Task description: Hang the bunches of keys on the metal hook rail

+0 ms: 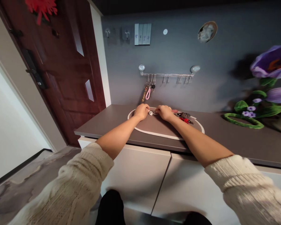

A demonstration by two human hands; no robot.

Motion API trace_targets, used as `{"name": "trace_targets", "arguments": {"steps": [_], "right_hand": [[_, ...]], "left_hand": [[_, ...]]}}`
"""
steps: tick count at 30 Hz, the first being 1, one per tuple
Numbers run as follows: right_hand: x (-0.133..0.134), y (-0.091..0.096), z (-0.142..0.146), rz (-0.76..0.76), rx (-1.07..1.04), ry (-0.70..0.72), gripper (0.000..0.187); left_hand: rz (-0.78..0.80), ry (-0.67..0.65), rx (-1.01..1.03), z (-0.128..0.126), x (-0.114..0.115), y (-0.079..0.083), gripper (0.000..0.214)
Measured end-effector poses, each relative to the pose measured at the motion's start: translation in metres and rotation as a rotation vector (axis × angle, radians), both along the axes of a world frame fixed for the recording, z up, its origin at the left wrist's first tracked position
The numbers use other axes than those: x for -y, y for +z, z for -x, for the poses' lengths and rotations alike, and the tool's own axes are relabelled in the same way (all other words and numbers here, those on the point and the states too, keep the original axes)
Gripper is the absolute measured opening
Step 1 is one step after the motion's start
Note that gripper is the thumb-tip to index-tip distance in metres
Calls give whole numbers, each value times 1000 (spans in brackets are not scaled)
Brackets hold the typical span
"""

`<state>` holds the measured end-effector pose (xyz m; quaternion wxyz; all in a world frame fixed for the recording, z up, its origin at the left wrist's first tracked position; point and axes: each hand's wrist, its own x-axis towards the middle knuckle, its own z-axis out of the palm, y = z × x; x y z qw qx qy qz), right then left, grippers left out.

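Observation:
My left hand point(141, 111) is over the left part of an oval brown mat point(154, 126) with a white rim. Its fingers are closed, and what they hold, if anything, is hidden. Close by on the right, my right hand point(164, 112) is closed too, with the end of a small silver key bunch point(151, 113) at its fingertips. The bunch shows in the gap between both hands. To the right of my right hand lies a pile of keys point(184, 116), with a red piece point(184, 120) among them.
Above the hands, a clear hook rail point(167, 74) on the grey wall carries hanging keys, a pink strap point(148, 93) and a lettered strap point(144, 93). Purple artificial flowers point(271, 62) stand on the right of the countertop point(239, 140). A dark red door point(61, 78) is at left.

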<state>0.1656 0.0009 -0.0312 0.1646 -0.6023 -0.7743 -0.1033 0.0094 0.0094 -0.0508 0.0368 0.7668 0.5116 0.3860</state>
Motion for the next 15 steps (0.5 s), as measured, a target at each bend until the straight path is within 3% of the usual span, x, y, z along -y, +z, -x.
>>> {"name": "trace_targets", "arguments": {"steps": [15], "right_hand": [[7, 15, -3, -221, -364, 285, 22]], "left_hand": [[-62, -77, 125, -2, 5, 8, 18]]}}
